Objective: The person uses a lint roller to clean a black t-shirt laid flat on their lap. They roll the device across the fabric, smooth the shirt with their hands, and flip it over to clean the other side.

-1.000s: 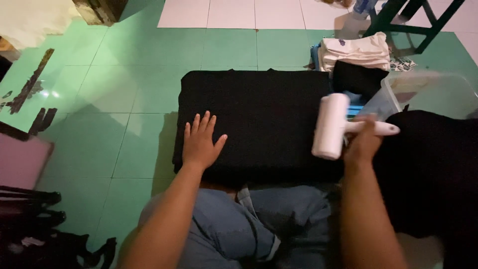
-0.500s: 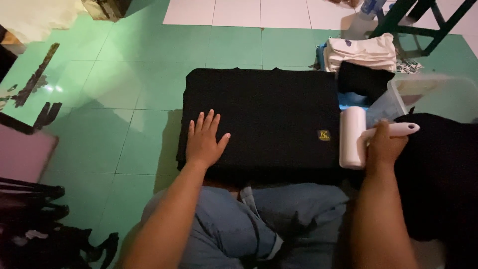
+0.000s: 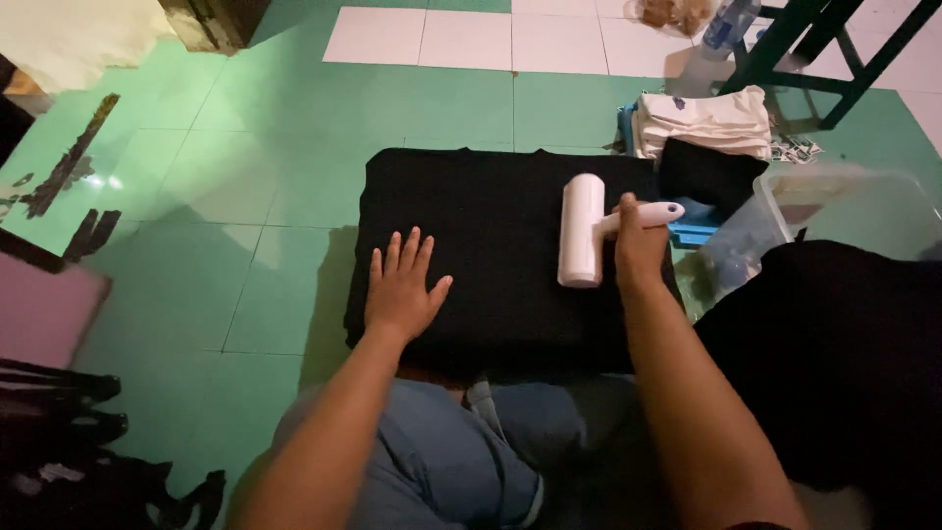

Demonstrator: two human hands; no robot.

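Now we are sitting on the floor (image 3: pixel 294 118) with our jeans (image 3: pixel 442 461) nearest the camera and the folded black cloth (image 3: pixel 491 255) lying just beyond our knees. Our left hand (image 3: pixel 400 290) is lying flat on the cloth's near left part, fingers spread, pinning it down. Our right hand (image 3: pixel 638 245) is gripping the white handle of the lint roller (image 3: pixel 581 231), fingers wrapped round it, and the roller's drum is resting on the cloth right of its middle.

Compared with half a second ago, we are holding the roller further left: then the drum was sitting at the cloth's right edge, and now it is lying well inside the black field. A small yellow tag that was showing near that right edge is no longer visible; we cannot tell whether the roller or our hand is covering it. Our left hand is staying where it was, spread in the same spot. That suggests we are working the roller leftwards across the cloth.

Beside our right arm a dark heap (image 3: pixel 834 363) is lying, and past it a clear tub (image 3: pixel 844 206). Further off, folded white cloths (image 3: pixel 706 123) are stacked against a smaller black piece (image 3: pixel 708 175), under a dark frame (image 3: pixel 824 44).
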